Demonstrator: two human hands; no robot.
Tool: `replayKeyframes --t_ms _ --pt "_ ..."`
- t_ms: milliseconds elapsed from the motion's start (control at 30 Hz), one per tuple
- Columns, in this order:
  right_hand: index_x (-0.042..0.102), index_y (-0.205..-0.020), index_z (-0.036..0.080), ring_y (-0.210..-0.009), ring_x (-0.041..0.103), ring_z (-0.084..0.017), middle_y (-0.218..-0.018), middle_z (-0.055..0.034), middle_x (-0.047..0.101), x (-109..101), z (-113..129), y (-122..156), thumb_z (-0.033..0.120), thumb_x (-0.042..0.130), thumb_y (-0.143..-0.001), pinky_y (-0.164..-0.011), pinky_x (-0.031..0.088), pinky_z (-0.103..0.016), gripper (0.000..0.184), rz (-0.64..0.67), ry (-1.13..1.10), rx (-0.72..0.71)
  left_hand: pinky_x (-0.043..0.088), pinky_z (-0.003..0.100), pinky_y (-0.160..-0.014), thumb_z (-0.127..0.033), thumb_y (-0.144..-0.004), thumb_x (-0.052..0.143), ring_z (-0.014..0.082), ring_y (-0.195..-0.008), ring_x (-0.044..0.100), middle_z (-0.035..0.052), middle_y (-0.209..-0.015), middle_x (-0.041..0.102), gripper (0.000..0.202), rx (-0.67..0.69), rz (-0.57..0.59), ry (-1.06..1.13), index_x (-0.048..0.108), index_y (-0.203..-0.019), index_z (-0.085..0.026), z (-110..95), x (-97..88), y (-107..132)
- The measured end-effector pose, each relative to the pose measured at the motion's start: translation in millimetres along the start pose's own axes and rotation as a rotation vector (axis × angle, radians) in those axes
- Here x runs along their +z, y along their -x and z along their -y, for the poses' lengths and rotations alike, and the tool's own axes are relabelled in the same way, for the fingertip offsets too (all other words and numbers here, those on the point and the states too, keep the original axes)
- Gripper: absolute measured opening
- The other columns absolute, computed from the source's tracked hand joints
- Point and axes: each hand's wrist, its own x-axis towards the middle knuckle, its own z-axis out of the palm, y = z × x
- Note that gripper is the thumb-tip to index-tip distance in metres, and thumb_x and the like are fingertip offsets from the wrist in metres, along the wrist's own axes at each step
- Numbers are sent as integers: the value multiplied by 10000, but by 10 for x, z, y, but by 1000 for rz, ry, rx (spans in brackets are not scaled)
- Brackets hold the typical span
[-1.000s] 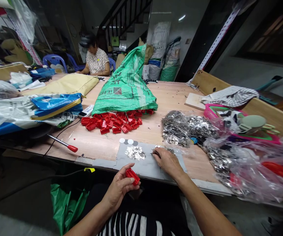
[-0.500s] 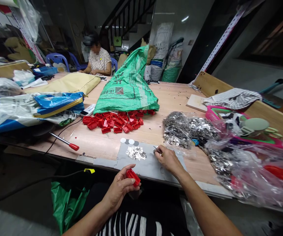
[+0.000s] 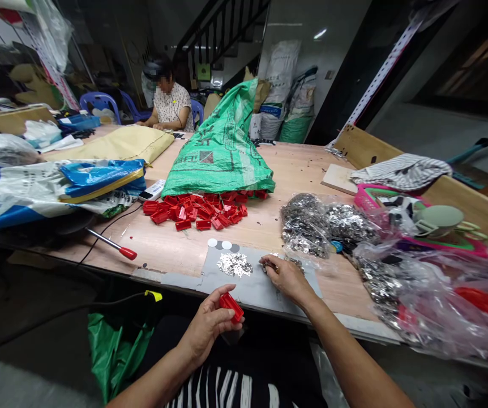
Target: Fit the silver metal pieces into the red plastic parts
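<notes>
My left hand [image 3: 212, 320], at the table's front edge, is closed round a red plastic housing [image 3: 231, 307] whose hollow side faces up. On the grey mat [image 3: 265, 290], the fingers of my right hand [image 3: 284, 276] are pinched together, pointing down. Whatever lies between its fingertips is too small to make out. Small metal parts [image 3: 295, 263] show partly behind that hand. Just left of it, a heap of flat shiny metal pieces [image 3: 234, 264] rests on the mat. Several white and grey discs [image 3: 226, 245] line the mat's far edge.
Loose red housings [image 3: 201, 212] spill from a green woven sack [image 3: 222, 147]. Clear bags of metal parts [image 3: 307, 221] and a pink basket [image 3: 367, 195] stand right. A red-tipped lever [image 3: 127, 253] juts out at left. Across the table sits another person [image 3: 171, 105].
My right hand has shifted slightly left and down over the mat, and the thin dark piece at its fingertips no longer shows. My left hand keeps the red housing almost still.
</notes>
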Motion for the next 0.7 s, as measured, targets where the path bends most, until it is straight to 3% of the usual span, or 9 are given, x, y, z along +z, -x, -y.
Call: replayKeyframes --t_ms 100,467,700 --pt "642 -936 229 -821 625 -176 -927 -20 706 -9 40 3 170 475 -835 -715 399 -248 204 7 23 -12 504 363 -775 -172 -705 676 219 -812 670 60 -887 652 562 7 12 0 527 -1246 -193 -19 21 -12" --pt "563 -815 207 -686 567 -155 -731 8 616 -41 14 37 234 481 -804 -642 390 -241 87 -64 -58 -31 502 300 -602 -187 -678 636 204 -750 642 33 -772 619 415 90 40 -120 521 -1076 -171 -289 292 -342" --pt "585 -825 200 -681 560 -169 -721 -5 606 -82 -48 102 348 521 -800 -629 433 -264 163 -140 -344 -20 510 335 -686 -267 -659 752 203 -773 659 53 -847 643 491 75 88 -103 543 -1092 -168 -236 324 -453"
